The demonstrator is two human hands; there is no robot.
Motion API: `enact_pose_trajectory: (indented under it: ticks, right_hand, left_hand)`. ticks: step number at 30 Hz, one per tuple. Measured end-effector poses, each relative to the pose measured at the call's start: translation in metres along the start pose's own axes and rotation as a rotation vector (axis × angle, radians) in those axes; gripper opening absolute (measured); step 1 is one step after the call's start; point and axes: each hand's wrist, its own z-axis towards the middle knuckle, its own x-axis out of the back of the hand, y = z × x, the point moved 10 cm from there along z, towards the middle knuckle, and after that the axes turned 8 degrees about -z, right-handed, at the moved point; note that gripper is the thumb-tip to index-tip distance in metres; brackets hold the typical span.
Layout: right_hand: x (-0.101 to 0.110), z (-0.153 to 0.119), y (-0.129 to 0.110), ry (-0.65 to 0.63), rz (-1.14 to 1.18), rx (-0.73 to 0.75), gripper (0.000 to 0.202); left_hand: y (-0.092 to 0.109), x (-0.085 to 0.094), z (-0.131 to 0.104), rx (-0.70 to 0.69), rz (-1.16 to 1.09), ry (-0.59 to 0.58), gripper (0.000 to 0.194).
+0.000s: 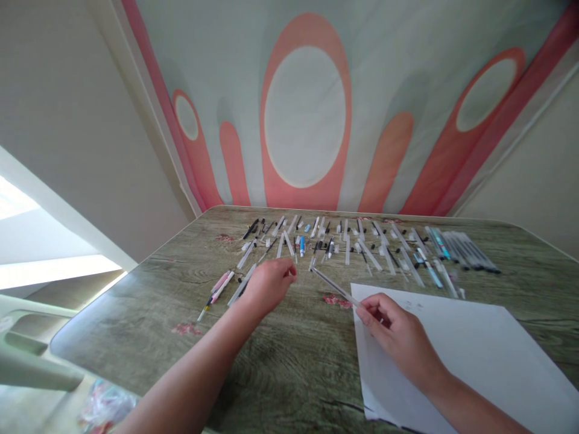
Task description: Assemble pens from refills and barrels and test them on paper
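My right hand pinches one end of a slim, clear-barrelled pen above the left edge of a white sheet of paper. The pen slants away to the upper left, its dark tip clear of the hand. Over the middle of the table, my left hand is closed, thumb and fingertips together; whatever they may hold is too small or hidden to make out. Just beyond it lie rows of pen parts, among them a clear tube partly covered by that hand and a blue pen part.
The wood-patterned table meets a wall with a printed curtain. Several pens lie side by side at the back right. A pink and white pen rests to the left. A green chair stands beside the table.
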Motion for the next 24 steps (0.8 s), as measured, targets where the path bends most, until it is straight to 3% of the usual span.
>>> enact_pose_trajectory:
  ticks: [2,7,13,15,20,24]
  right_hand:
    - [-0.002,0.001,-0.001,-0.006,-0.03,0.019,0.02]
    - [-0.007,0.0,-0.006,-0.027,-0.133,0.103,0.015]
    - [-0.008,-0.001,-0.012,-0.012,-0.268,0.172,0.009]
    - [-0.01,-0.001,-0.014,-0.014,-0.307,0.192,0.01]
    - [-0.009,0.0,-0.013,0.01,-0.289,0.189,0.013]
    - [0.001,-0.004,-0.023,0.078,-0.104,0.211,0.026]
  left_hand:
    - [-0.015,0.011,0.004,0.012,0.123,0.031,0.015]
    - [-0.041,-0.008,0.008,0.043,0.17,-0.082,0.015]
    - [-0.04,-0.018,0.013,0.053,0.07,-0.099,0.012]
    - [-0.031,-0.025,0.013,0.063,-0.161,-0.152,0.017]
    - [0.009,-0.067,-0.007,0.251,-1.138,-0.398,0.034]
    - [0.042,-0.101,-0.031,0.384,-1.401,-0.569,0.038]
